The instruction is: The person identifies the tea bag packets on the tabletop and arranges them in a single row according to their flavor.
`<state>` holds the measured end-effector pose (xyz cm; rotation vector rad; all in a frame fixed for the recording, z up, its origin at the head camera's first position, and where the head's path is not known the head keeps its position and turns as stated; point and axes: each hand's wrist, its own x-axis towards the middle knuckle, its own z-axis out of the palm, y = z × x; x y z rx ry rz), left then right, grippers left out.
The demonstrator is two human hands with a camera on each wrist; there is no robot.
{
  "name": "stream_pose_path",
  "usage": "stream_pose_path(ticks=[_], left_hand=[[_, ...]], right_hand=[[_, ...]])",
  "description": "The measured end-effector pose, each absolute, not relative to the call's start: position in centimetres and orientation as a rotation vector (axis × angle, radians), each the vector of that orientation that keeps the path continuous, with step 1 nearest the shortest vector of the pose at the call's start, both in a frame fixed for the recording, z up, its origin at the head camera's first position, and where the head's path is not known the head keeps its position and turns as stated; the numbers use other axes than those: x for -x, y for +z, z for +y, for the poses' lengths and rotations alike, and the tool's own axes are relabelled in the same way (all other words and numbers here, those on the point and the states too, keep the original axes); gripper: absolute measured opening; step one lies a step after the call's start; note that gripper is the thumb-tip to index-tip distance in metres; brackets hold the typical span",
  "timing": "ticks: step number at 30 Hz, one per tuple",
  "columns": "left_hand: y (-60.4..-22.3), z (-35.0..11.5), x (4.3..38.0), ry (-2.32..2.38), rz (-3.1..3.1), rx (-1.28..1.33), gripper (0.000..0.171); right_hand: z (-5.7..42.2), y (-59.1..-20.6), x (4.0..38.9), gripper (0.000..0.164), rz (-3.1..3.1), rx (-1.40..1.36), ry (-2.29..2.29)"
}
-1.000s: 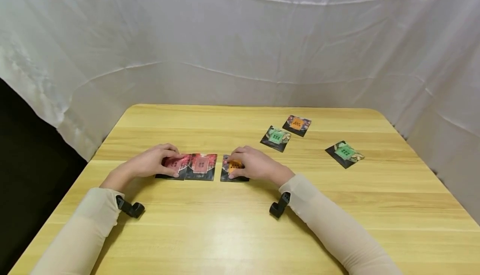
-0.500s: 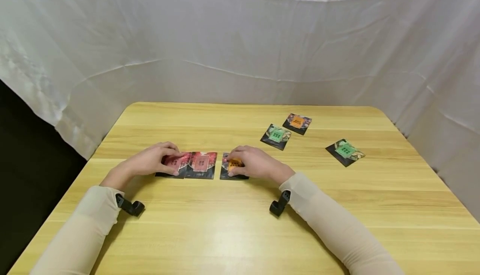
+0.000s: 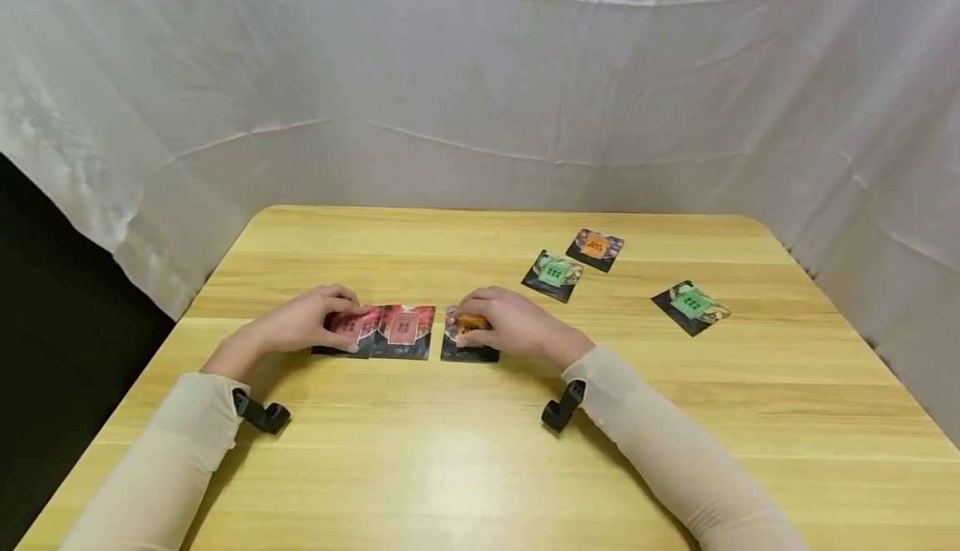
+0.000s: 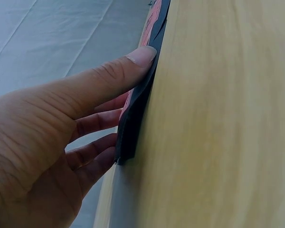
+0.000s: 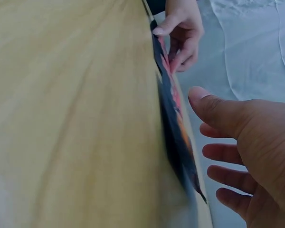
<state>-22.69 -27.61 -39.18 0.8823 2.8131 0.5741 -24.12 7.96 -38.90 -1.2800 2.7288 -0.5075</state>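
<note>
Three flat square packets lie in a row on the table. My left hand (image 3: pixel 296 324) rests on the leftmost packet, with a red label (image 3: pixel 347 328); in the left wrist view its thumb (image 4: pixel 142 56) presses on the packet near the front edge and the other fingers reach its side. Right beside it lies a second red-labelled packet (image 3: pixel 402 330), its edge meeting the first. After a small gap comes a packet with an orange label (image 3: pixel 459 353). My right hand (image 3: pixel 521 330) hovers just over it, fingers loosely bent and apart from it in the right wrist view.
Toward the back right lie a green-labelled packet (image 3: pixel 552 274), another orange-labelled packet (image 3: pixel 595 249) close behind it, and a second green-labelled packet (image 3: pixel 690 307) farther right. The wooden table (image 3: pixel 450 468) ends at a pale hanging cloth (image 3: pixel 480 101).
My right hand has lifted slightly off the orange-labelled packet, which stays where it was. The left hand keeps its place on the red-labelled packet.
</note>
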Motion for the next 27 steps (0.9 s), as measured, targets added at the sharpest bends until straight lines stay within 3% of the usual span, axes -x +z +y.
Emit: stream_pose_path(ticks=[27], left_hand=[[-39.3,-27.7,22.8,0.590,2.812,-0.890,0.064]], right_hand=[[13.5,-37.5,27.8,0.046,2.803,0.991,-0.745]])
